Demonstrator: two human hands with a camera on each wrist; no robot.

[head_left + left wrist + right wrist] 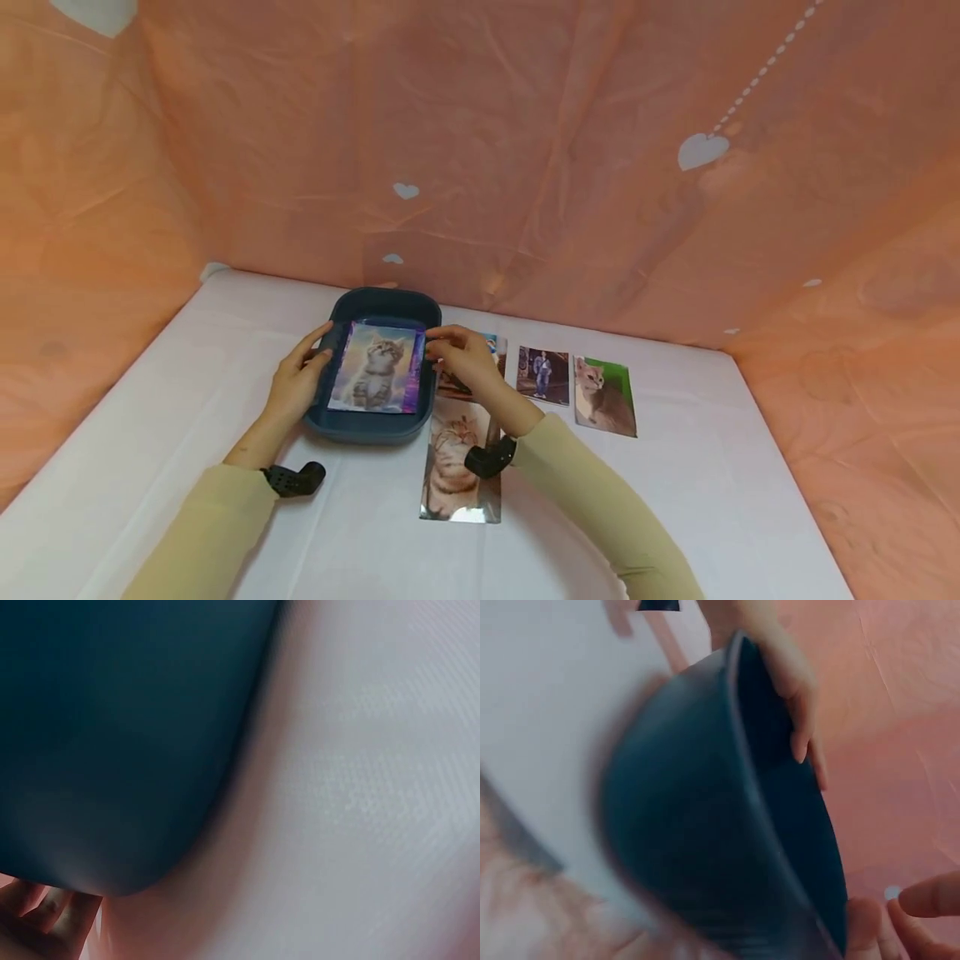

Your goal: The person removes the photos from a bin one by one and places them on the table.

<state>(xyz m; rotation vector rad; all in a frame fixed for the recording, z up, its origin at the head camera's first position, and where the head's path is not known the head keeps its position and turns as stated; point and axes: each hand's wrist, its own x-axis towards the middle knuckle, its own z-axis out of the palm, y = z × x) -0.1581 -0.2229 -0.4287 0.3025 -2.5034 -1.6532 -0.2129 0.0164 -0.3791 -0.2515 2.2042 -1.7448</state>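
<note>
Over the bench (pixel 360 533), we seem to be steadying the tray (pixel 375 429). Our left fingers (pixel 313 337) grip its rim; whether our right fingers (pixel 447 332) pinch it, we cannot tell. Moving next calls for keeping the kitten picture (pixel 378 371) inside level.

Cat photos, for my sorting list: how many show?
3: the kitten in the tray, the tabby at the tray's lower right, the green-backed cat farthest right. Others may be hidden under the kitten or right hand.
</note>
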